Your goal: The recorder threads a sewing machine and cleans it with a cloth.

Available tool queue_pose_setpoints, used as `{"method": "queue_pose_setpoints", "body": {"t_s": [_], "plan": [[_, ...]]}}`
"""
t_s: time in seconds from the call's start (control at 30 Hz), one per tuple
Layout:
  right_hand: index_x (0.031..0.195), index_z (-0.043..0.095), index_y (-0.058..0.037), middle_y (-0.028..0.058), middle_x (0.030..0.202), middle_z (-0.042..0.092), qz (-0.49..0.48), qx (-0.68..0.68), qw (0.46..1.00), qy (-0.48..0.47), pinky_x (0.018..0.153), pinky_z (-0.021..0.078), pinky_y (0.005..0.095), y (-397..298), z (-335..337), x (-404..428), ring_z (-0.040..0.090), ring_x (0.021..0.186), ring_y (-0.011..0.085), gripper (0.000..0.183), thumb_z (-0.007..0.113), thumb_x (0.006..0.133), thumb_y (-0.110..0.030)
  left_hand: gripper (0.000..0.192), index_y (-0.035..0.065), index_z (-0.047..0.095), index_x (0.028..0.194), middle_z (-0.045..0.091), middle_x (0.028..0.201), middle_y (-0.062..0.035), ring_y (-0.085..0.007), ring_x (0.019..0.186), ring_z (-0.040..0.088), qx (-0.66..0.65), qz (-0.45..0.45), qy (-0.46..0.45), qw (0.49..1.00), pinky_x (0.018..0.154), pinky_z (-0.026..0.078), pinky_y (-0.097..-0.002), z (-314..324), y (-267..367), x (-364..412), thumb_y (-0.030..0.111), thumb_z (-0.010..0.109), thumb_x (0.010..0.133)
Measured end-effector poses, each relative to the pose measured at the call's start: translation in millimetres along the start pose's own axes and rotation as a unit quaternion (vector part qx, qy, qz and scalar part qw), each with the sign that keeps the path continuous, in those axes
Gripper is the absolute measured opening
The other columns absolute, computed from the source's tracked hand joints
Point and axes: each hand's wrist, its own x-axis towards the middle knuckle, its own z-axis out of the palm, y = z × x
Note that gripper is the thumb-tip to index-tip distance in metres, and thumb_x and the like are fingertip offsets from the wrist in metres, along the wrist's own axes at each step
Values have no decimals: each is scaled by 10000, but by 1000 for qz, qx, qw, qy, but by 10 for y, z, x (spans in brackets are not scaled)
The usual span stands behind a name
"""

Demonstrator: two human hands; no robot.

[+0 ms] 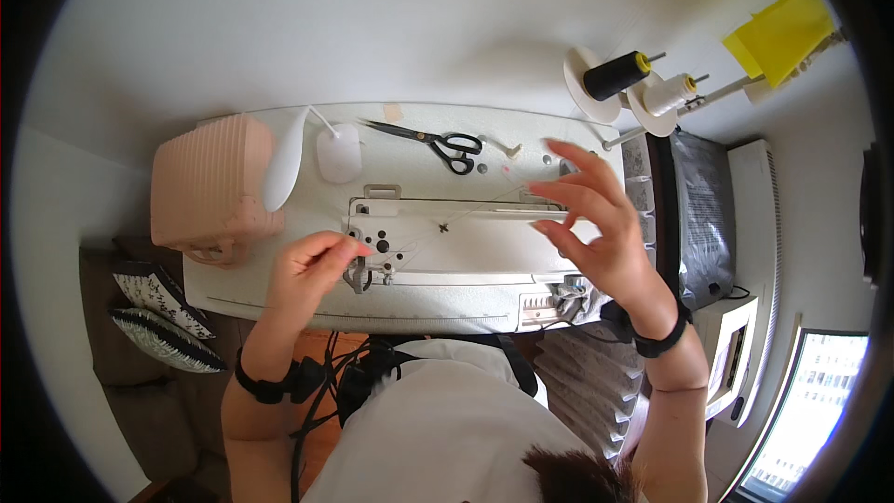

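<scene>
A white sewing machine (482,244) stands on the pale table before me. My left hand (314,267) is raised by the machine's needle end, with thumb and forefinger pinched on a fine thread (401,249). Above the right part of the machine is my right hand (594,213), its fingers spread and curved. A thin thread runs from the left fingers across the machine towards the right fingertips; whether those hold it is too fine to tell. A black thread cone (614,77) and a white thread cone (669,94) sit on the stand at the back right.
Black-handled scissors (429,138) lie behind the machine, near a white lamp (285,161). A pink ribbed case (213,185) stands at the left. Bundled grey cloth (583,304) lies at the front right edge, and a cream presser-like part (515,151) lies behind.
</scene>
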Motion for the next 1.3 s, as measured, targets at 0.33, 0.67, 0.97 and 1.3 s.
{"method": "queue_pose_setpoints", "body": {"t_s": [0.33, 0.67, 0.97, 1.3], "plan": [[942, 632, -50, 123, 868, 654, 176, -228, 760, -582, 742, 474, 402, 1280, -69, 156, 610, 847, 319, 354, 550, 853, -382, 216, 9, 643, 879, 342, 522, 87, -7, 446, 250, -47, -36, 140, 988, 409, 185, -195, -331, -133, -82, 200, 548, 914], [1090, 482, -34, 190, 996, 586, 130, -262, 837, -461, 774, 467, 440, 2676, 1851, 893, 566, 937, 366, 340, 600, 801, -168, 207, 15, 653, 877, 389, 527, 87, -3, 448, 281, -82, -90, 226, 967, 410, 195, -182, -409, -413, -276, 204, 573, 905], [1242, 356, -87, 189, 1085, 487, 39, -264, 912, -313, 822, 462, 463, 2722, 2112, 781, 520, 978, 370, 597, 635, 715, -85, 208, 12, 654, 859, 434, 540, 79, 7, 453, 300, -73, -105, 272, 954, 414, 209, -179, -485, -455, -417, 200, 576, 904], [1215, 446, -43, 217, 904, 615, 199, -171, 855, -448, 671, 503, 400, 2442, 1646, 1047, 587, 838, 362, 612, 646, 643, -124, 165, 9, 658, 869, 431, 580, 88, 11, 506, 307, -48, -89, 201, 974, 449, 214, -168, -402, -345, -360, 152, 579, 897]]}}
